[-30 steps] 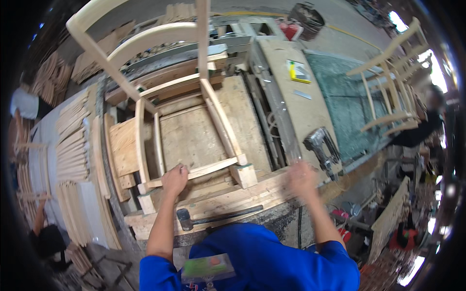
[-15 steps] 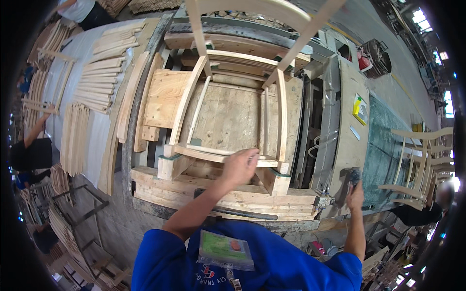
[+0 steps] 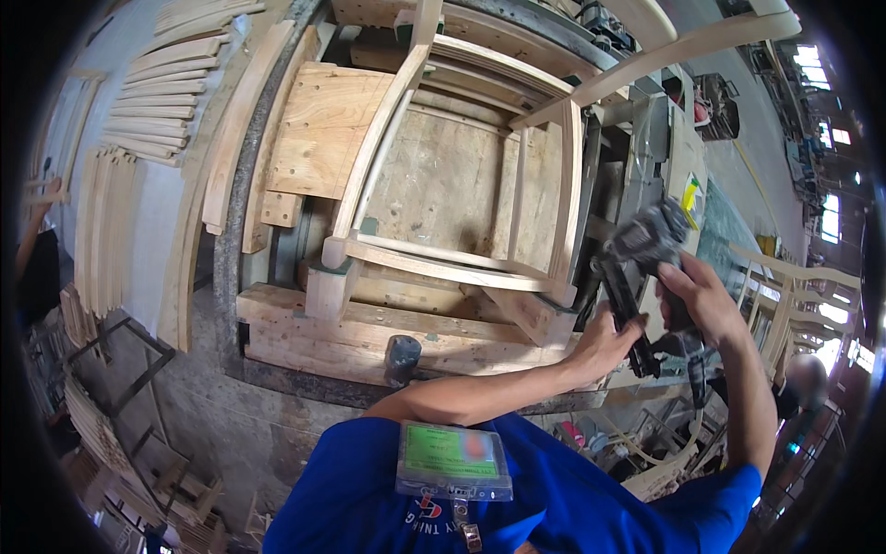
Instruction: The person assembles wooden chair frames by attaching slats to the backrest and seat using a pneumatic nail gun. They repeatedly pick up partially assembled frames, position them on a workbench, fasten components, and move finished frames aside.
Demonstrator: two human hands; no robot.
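Observation:
My right hand (image 3: pixel 706 300) grips the handle of a black nail gun (image 3: pixel 651 240) at the right of the bench. Against the gun's long magazine is my left hand (image 3: pixel 604 349), its fingers closed on it. The gun is tilted and slightly blurred, beside the near right corner of a pale wooden chair frame (image 3: pixel 452 268). This frame rests on wooden blocks of a jig, its back posts pointing away from me. On the near beam stands the dark head of a mallet-like tool (image 3: pixel 403 358); the rest of it is hidden.
Stacked wooden slats (image 3: pixel 115 235) lie on a table at the left, with a person's arm (image 3: pixel 41 222) beyond. A plywood panel (image 3: pixel 323 129) adjoins the chair frame. Finished-looking chairs (image 3: pixel 794 295) stand at the right. A hose (image 3: pixel 697 425) hangs below the gun.
My left hand has left the chair's near rail and moved right onto the nail gun. My right hand has raised the gun toward the bench. The whole view has shifted.

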